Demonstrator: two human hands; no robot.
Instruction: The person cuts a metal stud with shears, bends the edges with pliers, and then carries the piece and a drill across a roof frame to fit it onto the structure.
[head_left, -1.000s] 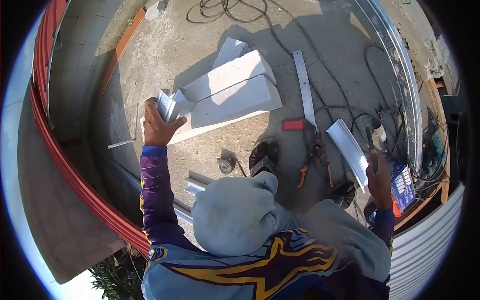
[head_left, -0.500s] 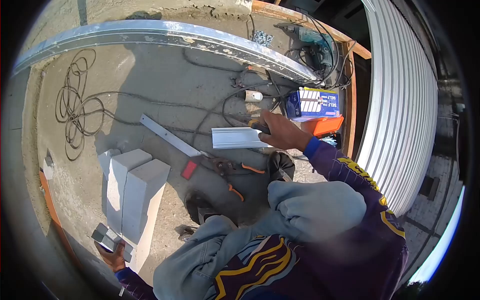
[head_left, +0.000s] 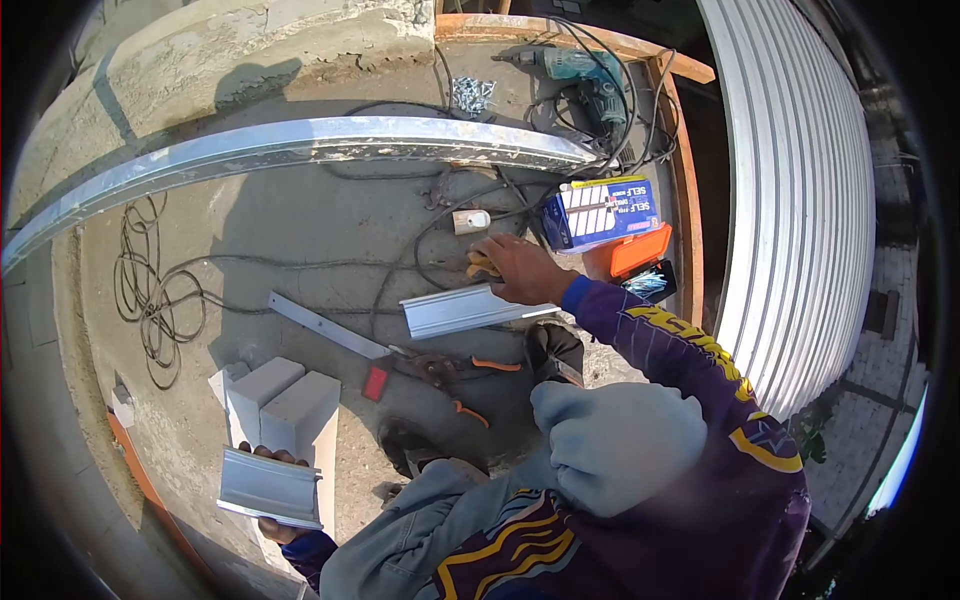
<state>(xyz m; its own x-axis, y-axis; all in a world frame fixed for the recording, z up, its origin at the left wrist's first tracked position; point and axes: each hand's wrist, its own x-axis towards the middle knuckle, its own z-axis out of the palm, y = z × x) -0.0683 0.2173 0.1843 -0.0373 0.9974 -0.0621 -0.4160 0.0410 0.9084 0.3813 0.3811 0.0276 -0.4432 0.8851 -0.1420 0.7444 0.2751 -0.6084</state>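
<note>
My left hand grips a short, ribbed silver metal channel, its fingers curled over the far edge, beside pale blocks. My right hand is closed around a small yellow-and-dark thing, mostly hidden by the fingers, so its kind cannot be told. Just below that hand, a longer silver metal channel lies on the floor near my shoe. Snips with orange handles rest open in front of my feet, by a red block and a flat metal strip.
A long metal beam crosses the floor. Cords lie coiled at the left. Beyond my right hand are a blue screw box, an orange case, a drill and loose screws. Corrugated sheeting stands at the right.
My left hand has turned the short channel so its ribbed face shows, and moved right. My right hand has shifted left with the yellow-and-dark thing. The longer channel looks slightly turned; the view has shifted.
</note>
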